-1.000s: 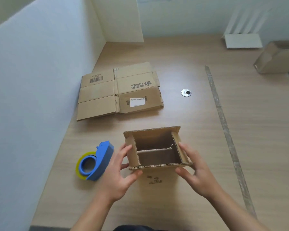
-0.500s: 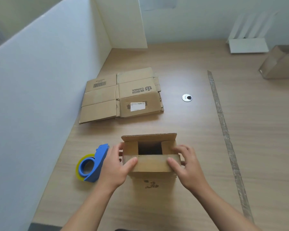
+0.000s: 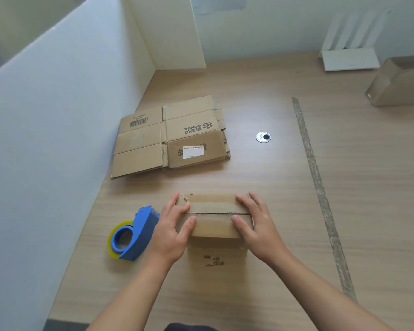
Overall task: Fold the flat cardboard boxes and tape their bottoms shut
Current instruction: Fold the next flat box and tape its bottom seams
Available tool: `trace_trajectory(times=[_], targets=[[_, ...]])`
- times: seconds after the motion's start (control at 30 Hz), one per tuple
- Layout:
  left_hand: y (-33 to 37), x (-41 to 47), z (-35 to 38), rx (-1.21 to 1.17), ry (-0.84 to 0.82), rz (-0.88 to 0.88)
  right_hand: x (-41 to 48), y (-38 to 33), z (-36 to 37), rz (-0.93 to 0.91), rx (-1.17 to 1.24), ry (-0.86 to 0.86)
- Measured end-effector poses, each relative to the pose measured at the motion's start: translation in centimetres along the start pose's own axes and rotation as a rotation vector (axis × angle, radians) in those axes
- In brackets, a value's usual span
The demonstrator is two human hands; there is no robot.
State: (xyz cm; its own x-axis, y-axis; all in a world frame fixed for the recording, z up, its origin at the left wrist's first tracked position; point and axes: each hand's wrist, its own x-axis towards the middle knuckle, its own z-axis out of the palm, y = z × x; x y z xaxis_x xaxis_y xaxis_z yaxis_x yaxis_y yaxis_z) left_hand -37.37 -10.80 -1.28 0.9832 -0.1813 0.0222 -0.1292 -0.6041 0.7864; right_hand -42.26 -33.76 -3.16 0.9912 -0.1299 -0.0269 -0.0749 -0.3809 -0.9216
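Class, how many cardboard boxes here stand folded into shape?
2. A near box under the left hand and right hand, beside the tape dispenser; a far box at the table's right edge. More may lie off-frame.

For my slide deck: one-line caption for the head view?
Left hand and right hand press the box flaps closed; tape dispenser lies alongside.

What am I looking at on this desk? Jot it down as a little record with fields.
box: small cardboard one, flaps folded shut, meeting at a middle seam
left hand: pressing flat on the box's left end
right hand: pressing flat on its right end
tape dispenser: blue, on the desk left of the box
flat boxes: stacked farther back by the wall
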Motion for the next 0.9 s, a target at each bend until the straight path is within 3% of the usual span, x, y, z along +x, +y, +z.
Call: trace_trajectory(times=[0.13, 0.33, 0.67, 0.9], targets=[[0.5, -0.5, 1.1, -0.094, 0.081, -0.143, 0.7, -0.5, 0.3, 0.038, 0.067, 0.034], [-0.2, 0.3, -0.2, -0.059, 0.102, -0.121, 2.4, -1.2, 1.2, 0.003, 0.113, -0.002], [0.4, 5.0, -1.2, -0.051, 0.009, -0.230, 6.8, -3.2, 1.4, 0.094, 0.088, -0.024], [-0.4, 2.1, 0.6, -0.107, 0.168, -0.188, 5.2, -2.2, 1.8, 0.052, 0.053, -0.030]])
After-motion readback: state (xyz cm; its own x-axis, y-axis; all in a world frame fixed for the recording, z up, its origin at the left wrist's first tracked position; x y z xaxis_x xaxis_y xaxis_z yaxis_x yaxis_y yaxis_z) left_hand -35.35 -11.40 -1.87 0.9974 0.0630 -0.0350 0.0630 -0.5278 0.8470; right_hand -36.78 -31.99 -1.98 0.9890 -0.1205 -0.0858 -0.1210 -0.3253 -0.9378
